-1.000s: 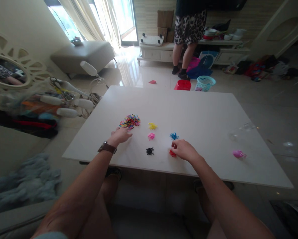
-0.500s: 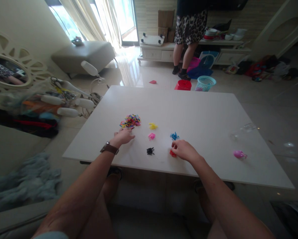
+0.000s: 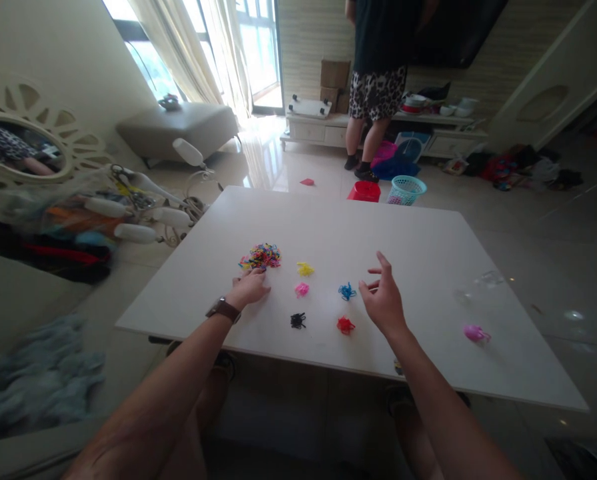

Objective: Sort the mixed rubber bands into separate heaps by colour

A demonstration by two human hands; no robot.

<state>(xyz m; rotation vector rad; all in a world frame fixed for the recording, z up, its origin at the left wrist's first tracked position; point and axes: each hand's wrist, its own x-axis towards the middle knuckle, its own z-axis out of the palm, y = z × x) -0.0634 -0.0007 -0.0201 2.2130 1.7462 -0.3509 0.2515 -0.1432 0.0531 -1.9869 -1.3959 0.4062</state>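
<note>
A mixed heap of small coloured rubber bands (image 3: pixel 261 256) lies on the white table (image 3: pixel 403 240), left of centre. My left hand (image 3: pixel 250 288), with a brown-strapped watch on its wrist, reaches to the heap's near edge, fingers stretched out and thumb apart. Right of the heap are small single-colour piles: yellow bands (image 3: pixel 305 269), pink bands (image 3: pixel 302 289), black bands (image 3: pixel 298 321), blue bands (image 3: pixel 347 291) and red bands (image 3: pixel 345 325). My right hand (image 3: pixel 384 297) is just right of the blue pile, open, its fingers spread with nothing in them.
A pink-purple bundle (image 3: pixel 476 333) and a clear plastic object (image 3: pixel 489 279) lie on the table's right side. Beyond the far edge stand a red bucket (image 3: pixel 364 191) and a light-blue basket (image 3: pixel 406 190). A person (image 3: pixel 378 87) stands by the TV cabinet. A white-shaded lamp (image 3: pixel 171 217) is at the left.
My right hand has left the red pile, moved right and away from me, and opened. My left hand stays at the mixed heap. The view has tilted up slightly.
</note>
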